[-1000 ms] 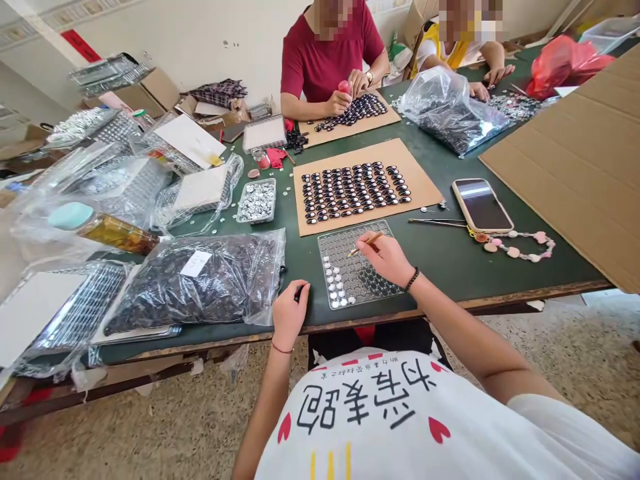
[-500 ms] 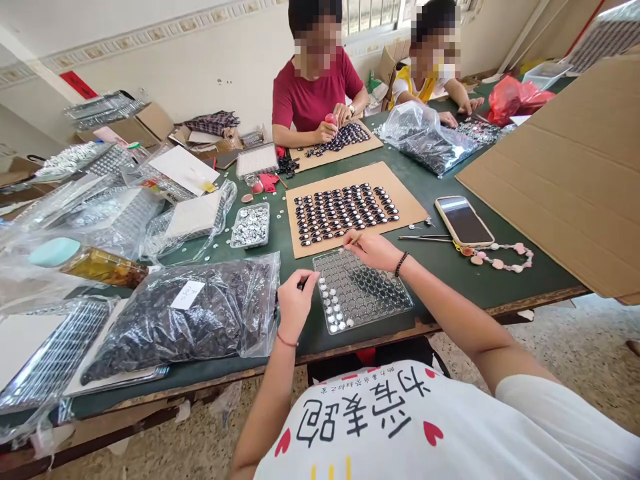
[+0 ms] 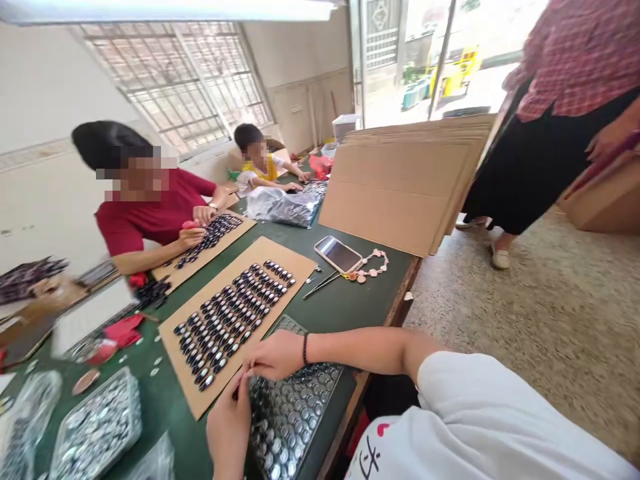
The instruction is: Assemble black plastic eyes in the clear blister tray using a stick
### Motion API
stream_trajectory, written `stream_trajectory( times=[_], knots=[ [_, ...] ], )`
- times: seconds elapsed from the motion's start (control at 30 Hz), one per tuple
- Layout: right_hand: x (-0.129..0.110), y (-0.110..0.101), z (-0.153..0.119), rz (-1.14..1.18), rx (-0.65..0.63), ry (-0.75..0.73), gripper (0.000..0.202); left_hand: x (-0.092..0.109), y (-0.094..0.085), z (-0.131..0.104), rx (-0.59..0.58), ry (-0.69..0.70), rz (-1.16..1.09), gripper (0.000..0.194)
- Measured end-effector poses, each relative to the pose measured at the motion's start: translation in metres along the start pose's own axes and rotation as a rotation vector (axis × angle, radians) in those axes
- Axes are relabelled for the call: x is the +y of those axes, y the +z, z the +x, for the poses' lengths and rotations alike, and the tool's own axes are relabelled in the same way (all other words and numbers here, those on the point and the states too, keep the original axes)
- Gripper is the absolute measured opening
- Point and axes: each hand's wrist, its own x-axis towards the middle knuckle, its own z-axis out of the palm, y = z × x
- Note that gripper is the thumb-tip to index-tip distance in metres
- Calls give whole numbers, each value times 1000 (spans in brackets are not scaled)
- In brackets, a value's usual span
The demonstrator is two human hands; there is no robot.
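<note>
My left hand [image 3: 229, 423] is closed in a pinch near the lower middle, a small dark piece just showing between thumb and fingers. Its fingertips meet those of my right hand [image 3: 277, 353], also pinched; whatever the right one holds is hidden. Both hands are over the upper left edge of a clear plastic tray [image 3: 313, 410] with rows of round cells. White and silvery discs [image 3: 283, 460] fill its near cells. Just beyond lies a cardboard sheet [image 3: 295, 257] with rows of black oval pieces [image 3: 235, 310], each bearing a white disc.
At lower left stands a clear box of small discs [image 3: 95, 427]. A phone [image 3: 339, 255] and tweezers [image 3: 320, 285] lie right of the cardboard. Stacked cardboard [image 3: 385, 187] rises at the table's right edge. Co-workers sit across; another person [image 3: 530, 147] stands at right.
The view has swung right, bringing the doorway and a standing person into sight. My hands, apart before, now touch at the fingertips. The thin stick seen in my right hand no longer shows.
</note>
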Motion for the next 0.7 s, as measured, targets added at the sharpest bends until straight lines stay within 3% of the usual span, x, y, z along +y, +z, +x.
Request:
stream_trajectory(
  times=[0.2, 0.47, 0.6, 0.7],
  knots=[
    [-8, -3, -7, -35, 10, 54, 17, 4, -6, -4, 7, -27, -35, 35],
    [-16, 11, -11, 19, 99, 293, 21, 8, -6, -22, 160, -90, -378, 29],
    [-11, 11, -12, 83, 228, 389, 22, 4, -1, -21, 133, -254, -891, 35],
    [-8, 12, -13, 316, 345, 464, 25, 4, 2, -22, 136, -314, -1221, 42]
  ],
)
